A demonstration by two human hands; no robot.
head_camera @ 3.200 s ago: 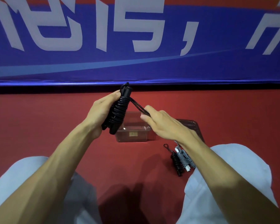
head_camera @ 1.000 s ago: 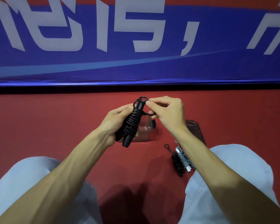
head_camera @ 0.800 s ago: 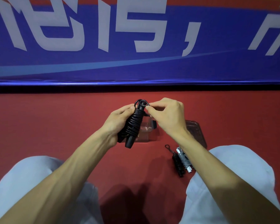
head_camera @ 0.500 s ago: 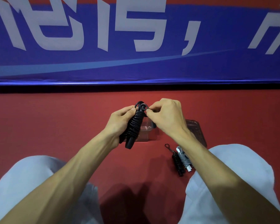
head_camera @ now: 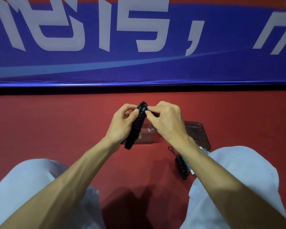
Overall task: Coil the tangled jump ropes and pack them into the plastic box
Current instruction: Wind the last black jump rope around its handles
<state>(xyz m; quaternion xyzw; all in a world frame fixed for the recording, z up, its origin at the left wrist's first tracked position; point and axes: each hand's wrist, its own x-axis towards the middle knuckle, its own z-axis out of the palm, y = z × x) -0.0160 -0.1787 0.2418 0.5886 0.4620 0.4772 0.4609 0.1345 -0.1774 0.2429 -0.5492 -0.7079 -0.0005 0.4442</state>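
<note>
A black jump rope [head_camera: 136,128], wound tightly round its handles into a slim bundle, is held upright above the red floor. My left hand [head_camera: 122,124] grips the bundle's middle. My right hand [head_camera: 165,121] pinches the rope's end loop at the top of the bundle. Behind and below the hands sits the clear plastic box [head_camera: 145,137], partly hidden by them. Another coiled black rope [head_camera: 181,164] lies on the floor by my right forearm, with a grey-and-white one [head_camera: 191,170] mostly hidden beside it.
The box's clear lid [head_camera: 196,133] lies on the floor right of the box. My knees in pale trousers [head_camera: 238,179] frame the red floor on both sides. A blue banner [head_camera: 139,47] with white characters stands along the far edge.
The rope's loose tail has been wound fully onto the bundle. My right hand moved up to the top end and closed in on the loop; the bundle sits a little lower and steeper.
</note>
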